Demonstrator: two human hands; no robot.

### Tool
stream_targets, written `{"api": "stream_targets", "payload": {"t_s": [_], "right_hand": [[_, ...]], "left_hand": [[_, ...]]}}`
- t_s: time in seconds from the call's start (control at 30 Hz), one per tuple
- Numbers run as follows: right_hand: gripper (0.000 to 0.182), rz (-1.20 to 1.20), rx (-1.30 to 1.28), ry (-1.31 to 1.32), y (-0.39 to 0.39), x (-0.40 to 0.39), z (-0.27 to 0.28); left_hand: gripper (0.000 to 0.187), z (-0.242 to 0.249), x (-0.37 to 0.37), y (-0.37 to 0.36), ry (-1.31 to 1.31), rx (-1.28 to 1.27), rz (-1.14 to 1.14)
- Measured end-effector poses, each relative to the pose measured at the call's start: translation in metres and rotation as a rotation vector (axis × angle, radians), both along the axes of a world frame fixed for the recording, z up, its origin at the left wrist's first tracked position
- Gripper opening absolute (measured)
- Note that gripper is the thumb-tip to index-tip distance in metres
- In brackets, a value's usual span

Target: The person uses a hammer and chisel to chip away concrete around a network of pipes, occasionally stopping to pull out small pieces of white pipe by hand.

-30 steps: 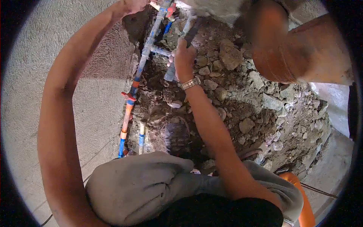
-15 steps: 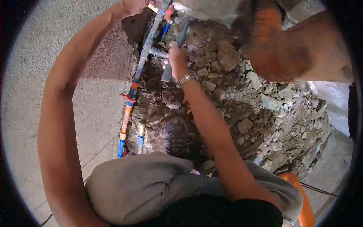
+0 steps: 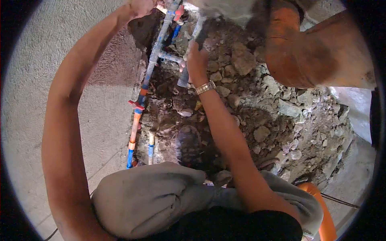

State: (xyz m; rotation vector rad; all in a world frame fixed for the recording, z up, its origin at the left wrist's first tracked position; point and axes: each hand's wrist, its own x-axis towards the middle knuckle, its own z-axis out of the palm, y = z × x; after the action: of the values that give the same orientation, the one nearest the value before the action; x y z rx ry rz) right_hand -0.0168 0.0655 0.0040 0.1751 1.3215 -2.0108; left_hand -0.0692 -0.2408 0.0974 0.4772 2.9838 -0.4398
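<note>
My right hand (image 3: 196, 64), with a metal-band watch (image 3: 205, 87) at the wrist, is wrapped around a grey pipe (image 3: 183, 79) that slants over the rubble. The fingers lie where a short side branch (image 3: 171, 57) of the long pipe line reaches the grey pipe; whether the two are joined is hidden. At the top edge, my left hand (image 3: 141, 7) is closed beside a pale stub (image 3: 161, 9) next to the line; its grip is partly out of frame. The long pipe (image 3: 148, 72) has a red valve handle (image 3: 179, 13) above and another red handle (image 3: 136, 105) lower down.
Broken rock and soil (image 3: 277, 116) fill the trench. A thick orange pipe elbow (image 3: 287, 60) stands at the right. Along the left runs a rough concrete wall (image 3: 106, 100). A short capped pipe (image 3: 151, 146) rises near my knee, beside my shoe (image 3: 187, 144).
My right hand and the grey pipe have shifted slightly to the right, the pipe turning a little. My left hand stays at nearly the same spot.
</note>
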Motion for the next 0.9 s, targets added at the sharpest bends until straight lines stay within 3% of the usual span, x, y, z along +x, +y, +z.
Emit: {"api": "stream_targets", "payload": {"t_s": [0.1,0.17,0.23,0.3,0.37,0.4,0.47,0.53,0.6,0.67,0.7,0.77,0.8,0.87,0.9], "right_hand": [[0.037,-0.166,-0.072,-0.088,-0.014,0.012,0.006],[0.036,-0.167,-0.062,-0.083,-0.027,0.009,-0.025],[0.043,0.223,0.07,-0.031,-0.01,-0.009,-0.012],[0.043,0.16,0.101,-0.017,-0.005,-0.006,-0.008],[0.032,-0.062,-0.121,-0.03,-0.008,0.003,-0.02],[0.032,-0.06,-0.122,-0.032,-0.01,0.003,-0.019],[0.033,0.116,-0.012,-0.126,-0.015,-0.002,-0.015],[0.033,0.218,0.041,-0.11,-0.007,-0.012,-0.01],[0.032,0.146,-0.015,-0.106,0.002,-0.012,-0.001],[0.031,0.027,-0.017,0.031,-0.007,-0.009,-0.022],[0.032,-0.024,0.046,0.163,-0.014,-0.007,-0.023],[0.034,0.104,0.002,-0.097,-0.011,-0.003,-0.012],[0.042,0.229,0.045,-0.122,-0.006,-0.016,-0.016],[0.039,0.215,0.037,-0.071,0.006,-0.025,-0.012],[0.036,0.207,0.032,-0.03,0.009,-0.023,-0.011]], "left_hand": [[0.027,-0.004,0.004,-0.001,0.126,0.076,-0.021],[0.024,0.001,-0.002,0.002,-0.043,0.038,0.087],[0.023,0.008,-0.001,0.008,-0.044,-0.111,0.039],[0.021,0.001,-0.001,0.0,-0.056,-0.26,-0.005],[0.022,-0.027,0.0,-0.027,-0.108,1.308,-0.215],[0.022,-0.027,0.0,-0.026,-0.107,1.308,-0.212],[0.026,-0.024,-0.004,-0.021,0.043,0.116,0.215],[0.027,-0.018,-0.005,-0.024,-0.022,0.257,0.222],[0.029,-0.015,-0.004,-0.022,-0.105,0.396,0.231],[0.032,-0.008,0.001,-0.006,0.006,0.056,0.102],[0.032,-0.012,0.001,-0.013,0.004,0.058,0.104],[0.034,-0.003,0.0,-0.008,0.024,0.502,-0.104],[0.034,0.007,-0.001,0.007,0.029,0.5,-0.107],[0.031,0.024,-0.001,0.037,-0.107,-0.135,0.213],[0.031,0.018,-0.001,0.031,-0.11,-0.135,0.213]]}}
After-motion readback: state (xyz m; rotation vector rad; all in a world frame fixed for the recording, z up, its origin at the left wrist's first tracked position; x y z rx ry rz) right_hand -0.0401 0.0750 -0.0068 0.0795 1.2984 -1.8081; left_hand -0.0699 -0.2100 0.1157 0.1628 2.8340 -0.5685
